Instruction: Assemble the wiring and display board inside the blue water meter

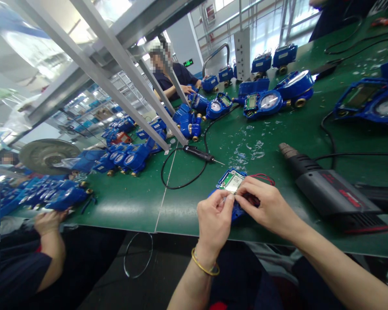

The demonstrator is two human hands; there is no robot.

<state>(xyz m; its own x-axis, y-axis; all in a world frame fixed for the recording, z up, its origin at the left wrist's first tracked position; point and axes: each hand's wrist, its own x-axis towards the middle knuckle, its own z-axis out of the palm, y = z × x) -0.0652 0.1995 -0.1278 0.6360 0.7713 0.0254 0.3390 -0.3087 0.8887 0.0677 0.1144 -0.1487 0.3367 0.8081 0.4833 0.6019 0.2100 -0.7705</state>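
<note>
A blue water meter [231, 183] with a green circuit board and small display lies near the front edge of the green table [187, 202], red wires trailing from its right side. My left hand [214, 219], wearing a gold bangle, pinches at the board's near edge with thumb and fingertips. My right hand [267, 206] rests on the meter's right side, fingers curled and pinched at the same spot. What the fingertips grip is too small to make out.
A black heat gun [326, 187] lies to the right, and a soldering iron [198, 153] with a looped black cable behind the meter. Several blue meters [268, 101] fill the back and left. Co-workers sit at left [50, 241] and at the far end [171, 77].
</note>
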